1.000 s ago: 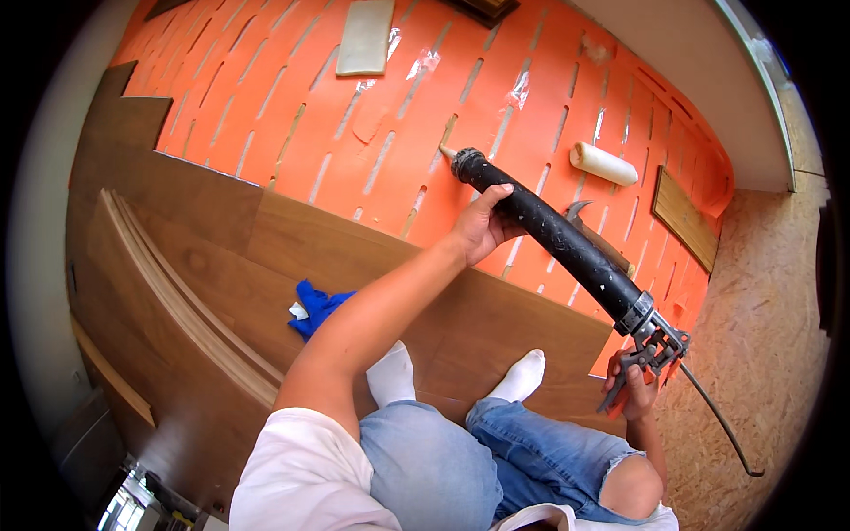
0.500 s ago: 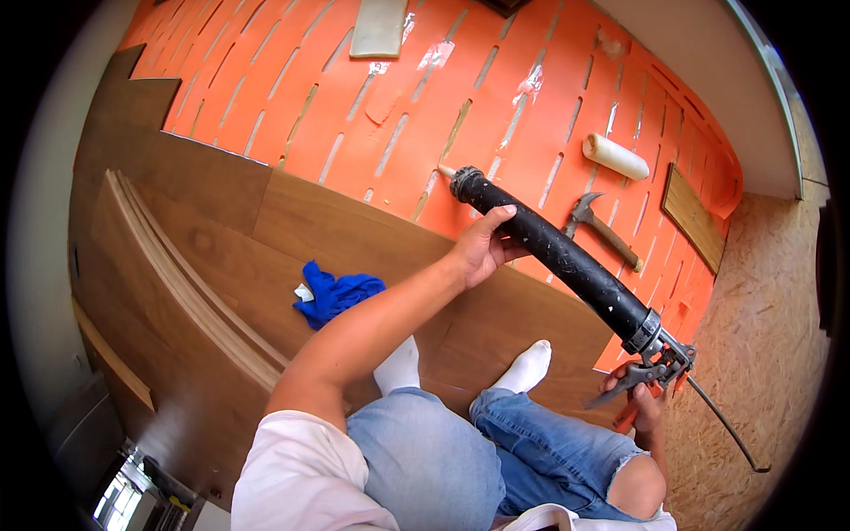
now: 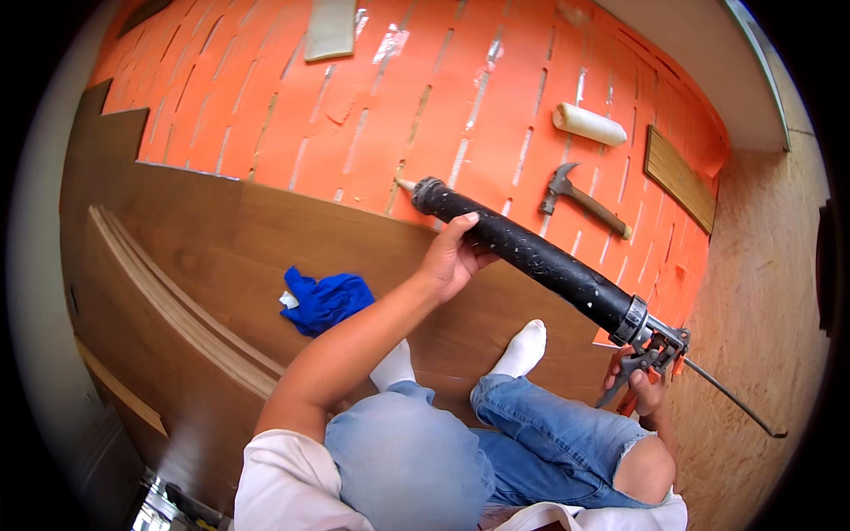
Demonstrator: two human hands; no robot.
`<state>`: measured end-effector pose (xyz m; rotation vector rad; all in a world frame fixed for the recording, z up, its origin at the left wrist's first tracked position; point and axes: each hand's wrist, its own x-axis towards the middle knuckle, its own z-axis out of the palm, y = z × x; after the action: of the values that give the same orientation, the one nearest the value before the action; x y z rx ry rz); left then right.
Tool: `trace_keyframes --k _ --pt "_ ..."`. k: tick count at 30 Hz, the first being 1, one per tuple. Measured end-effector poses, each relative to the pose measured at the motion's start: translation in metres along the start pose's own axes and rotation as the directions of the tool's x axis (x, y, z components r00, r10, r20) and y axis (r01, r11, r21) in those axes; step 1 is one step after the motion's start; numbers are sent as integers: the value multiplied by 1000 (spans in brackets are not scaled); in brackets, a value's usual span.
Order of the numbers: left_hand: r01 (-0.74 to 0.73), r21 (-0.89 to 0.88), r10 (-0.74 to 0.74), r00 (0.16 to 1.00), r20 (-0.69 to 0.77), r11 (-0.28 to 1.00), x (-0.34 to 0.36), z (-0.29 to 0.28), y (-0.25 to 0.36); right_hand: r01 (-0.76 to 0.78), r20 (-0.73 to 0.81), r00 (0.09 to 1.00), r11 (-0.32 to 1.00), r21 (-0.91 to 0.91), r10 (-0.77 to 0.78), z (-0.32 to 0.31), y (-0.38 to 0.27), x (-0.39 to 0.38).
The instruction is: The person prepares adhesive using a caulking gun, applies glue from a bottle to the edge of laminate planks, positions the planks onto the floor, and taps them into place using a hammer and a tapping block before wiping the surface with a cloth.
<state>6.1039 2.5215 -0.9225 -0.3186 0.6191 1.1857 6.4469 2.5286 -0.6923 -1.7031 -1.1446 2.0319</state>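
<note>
A long black caulking gun [image 3: 540,258] slants across the view, its pale nozzle tip at a slot in the orange underlay [image 3: 354,146], just beyond the edge of the laid brown floorboards [image 3: 345,234]. Whether the tip touches down I cannot tell. My left hand [image 3: 456,258] is closed round the barrel near the nozzle end, thumb on top. At the rear, my right hand [image 3: 645,389] grips the handle and trigger, its fingers partly hidden behind the metal lever. Beyond the barrel a claw hammer [image 3: 589,202] lies on the underlay.
A white roll [image 3: 589,124] and a short wood plank [image 3: 680,177] lie on the underlay at the right. A pale flat piece [image 3: 330,31] is at the far side. A blue cloth [image 3: 328,301] rests on the boards. Several loose planks [image 3: 168,301] are stacked at left; chipboard [image 3: 753,292] borders the right.
The nozzle has moved left and slightly nearer along the underlay, from one slot to another. Both hands keep their hold on the caulking gun. The whole view has shifted a little.
</note>
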Motion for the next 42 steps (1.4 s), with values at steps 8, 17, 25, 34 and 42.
trace_keyframes --k 8,17,25,34,42 --pt "2 -21 -3 999 -36 1000 -1 -2 -9 88 38 994 966 244 -100 18 -3 12" --pt "58 56 -61 997 52 997 35 11 -23 177 -84 984 948 266 -160 -2 43 -14" --pt "116 244 -195 922 333 963 108 69 -30 212 -344 926 967 143 -152 -15 40 -35" --pt "202 220 -262 919 295 954 128 72 -90 267 -426 893 933 240 -146 -15 67 -54" --pt "152 225 -214 935 282 962 151 79 -96 306 -439 882 917 257 -171 -4 70 -38"
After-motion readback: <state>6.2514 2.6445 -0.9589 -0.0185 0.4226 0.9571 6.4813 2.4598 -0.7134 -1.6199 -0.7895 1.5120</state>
